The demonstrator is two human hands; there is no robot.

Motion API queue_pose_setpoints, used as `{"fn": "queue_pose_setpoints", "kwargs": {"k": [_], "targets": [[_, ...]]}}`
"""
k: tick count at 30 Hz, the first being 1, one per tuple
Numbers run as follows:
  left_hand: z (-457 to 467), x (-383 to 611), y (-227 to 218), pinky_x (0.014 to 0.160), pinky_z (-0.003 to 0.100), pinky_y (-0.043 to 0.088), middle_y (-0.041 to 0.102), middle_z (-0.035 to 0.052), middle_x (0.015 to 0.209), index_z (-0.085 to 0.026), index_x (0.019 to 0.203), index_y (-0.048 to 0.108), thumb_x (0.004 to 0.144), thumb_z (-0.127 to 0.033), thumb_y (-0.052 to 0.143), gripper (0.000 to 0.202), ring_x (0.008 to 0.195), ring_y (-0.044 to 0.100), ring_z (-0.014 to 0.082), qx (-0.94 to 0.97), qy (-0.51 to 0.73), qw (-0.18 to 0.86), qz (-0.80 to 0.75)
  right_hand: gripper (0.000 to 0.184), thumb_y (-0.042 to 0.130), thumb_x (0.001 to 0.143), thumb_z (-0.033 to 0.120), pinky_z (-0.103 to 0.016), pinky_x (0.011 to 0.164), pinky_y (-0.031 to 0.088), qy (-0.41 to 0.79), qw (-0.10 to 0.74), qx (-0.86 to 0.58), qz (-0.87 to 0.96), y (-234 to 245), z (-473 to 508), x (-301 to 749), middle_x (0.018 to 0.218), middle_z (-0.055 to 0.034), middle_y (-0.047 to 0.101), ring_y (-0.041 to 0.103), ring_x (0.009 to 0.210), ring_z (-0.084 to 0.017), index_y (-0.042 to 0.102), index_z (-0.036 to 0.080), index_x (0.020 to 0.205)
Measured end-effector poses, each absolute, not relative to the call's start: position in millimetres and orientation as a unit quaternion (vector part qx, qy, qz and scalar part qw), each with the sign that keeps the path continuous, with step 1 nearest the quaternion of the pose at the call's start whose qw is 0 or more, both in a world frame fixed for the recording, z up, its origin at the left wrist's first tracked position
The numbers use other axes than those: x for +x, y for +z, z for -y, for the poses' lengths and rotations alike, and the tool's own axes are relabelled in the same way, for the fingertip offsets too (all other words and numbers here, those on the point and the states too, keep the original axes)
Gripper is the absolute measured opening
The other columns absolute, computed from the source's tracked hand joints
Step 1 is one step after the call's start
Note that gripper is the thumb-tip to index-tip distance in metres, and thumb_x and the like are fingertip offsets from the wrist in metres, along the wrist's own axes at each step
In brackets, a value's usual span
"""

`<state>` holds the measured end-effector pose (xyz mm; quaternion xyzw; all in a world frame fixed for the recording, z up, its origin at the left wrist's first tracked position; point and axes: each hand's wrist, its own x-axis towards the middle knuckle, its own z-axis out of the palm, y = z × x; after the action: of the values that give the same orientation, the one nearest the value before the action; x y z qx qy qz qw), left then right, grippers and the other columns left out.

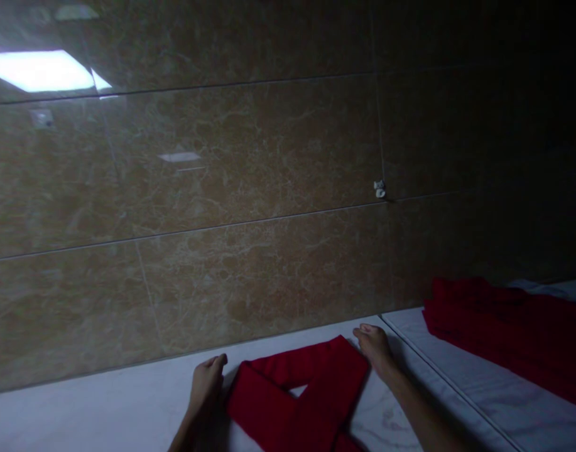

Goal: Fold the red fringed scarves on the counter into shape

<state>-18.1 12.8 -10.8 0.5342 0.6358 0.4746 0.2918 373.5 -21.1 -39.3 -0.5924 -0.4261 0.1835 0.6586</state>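
A folded red cloth (301,395) lies on a white surface (127,402) at the bottom of the view, its two flaps crossing with a small gap between them. My left hand (206,380) rests at the cloth's left edge, fingers curled down against the fabric. At the cloth's far right corner is my right hand (375,345), fingers bent and pressed on the corner. The light is dim, so whether either hand pinches the fabric is unclear.
A brown marble-tiled wall (250,188) rises right behind the surface and reflects a ceiling light. A second pile of red cloth (504,333) lies on white bedding at the right. A small white object (379,188) is fixed on the wall.
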Motion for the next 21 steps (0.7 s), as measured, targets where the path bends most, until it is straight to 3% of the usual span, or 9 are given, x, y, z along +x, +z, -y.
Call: {"fn": "queue_pose_setpoints", "kwargs": {"k": [6,13,21], "targets": [[-12,-17,-7,0.055,0.035,0.044,0.052,0.0018,0.048,-0.016,0.072,0.066,0.056,-0.063,0.046,0.054,0.057,0.057,0.0260,0.524,0.482,0.307,-0.631,0.027,0.044,0.055,0.043,-0.027,0.046,0.019,0.179,0.653,-0.589,0.441,-38,21,371,0.047,0.0082,0.021,0.022,0.047,-0.009,0.023,0.028,0.048],[-5,-12,-11,0.060,0.033,0.049,0.059,0.0040,0.055,-0.020,0.056,0.056,0.060,-0.065,0.053,0.045,0.068,0.062,0.0270,0.564,0.492,0.272,-0.605,0.025,0.045,0.055,0.042,-0.026,0.048,0.020,0.190,0.639,-0.584,0.463,-40,20,373,0.048,0.0072,0.023,0.024,0.049,-0.010,0.026,0.027,0.047],[-5,-4,-21,0.063,0.031,0.050,0.065,0.0065,0.061,-0.022,0.056,0.053,0.071,-0.068,0.049,0.049,0.070,0.064,0.0286,0.641,0.456,0.215,-0.579,0.030,0.045,0.056,0.048,-0.026,0.047,0.017,0.207,0.612,-0.588,0.487,-41,17,372,0.049,0.0076,0.020,0.024,0.048,-0.010,0.023,0.028,0.049]]}}
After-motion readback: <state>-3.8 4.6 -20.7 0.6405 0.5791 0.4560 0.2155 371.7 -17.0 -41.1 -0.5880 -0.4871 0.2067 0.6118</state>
